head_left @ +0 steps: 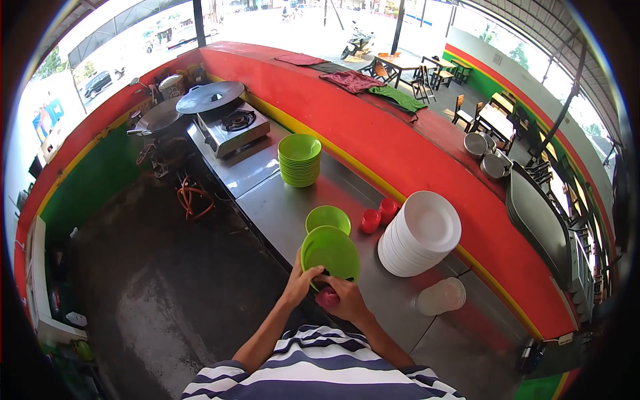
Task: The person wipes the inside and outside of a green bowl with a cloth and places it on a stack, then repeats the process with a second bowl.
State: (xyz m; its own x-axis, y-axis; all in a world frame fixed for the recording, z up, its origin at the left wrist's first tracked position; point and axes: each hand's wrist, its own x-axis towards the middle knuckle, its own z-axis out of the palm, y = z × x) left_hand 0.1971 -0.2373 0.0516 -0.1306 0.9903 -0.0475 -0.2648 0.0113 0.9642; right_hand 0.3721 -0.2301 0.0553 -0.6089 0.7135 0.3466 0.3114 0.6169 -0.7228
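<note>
Fingers (310, 274) of the left hand (300, 284) clamp the round green plastic bowl (331, 248) by its rim, the right hand (347, 298) closed on a small pink object (327, 297); a steady rim grip seems wise.

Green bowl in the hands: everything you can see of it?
The green bowl is round, shallow, glossy, plastic-looking, apparently empty. It is tilted, inside toward the camera, over the edge of the steel counter. The left hand grips its lower-left rim; the right hand, closed on a pink item, touches its bottom rim. A second green bowl sits behind it.
</note>
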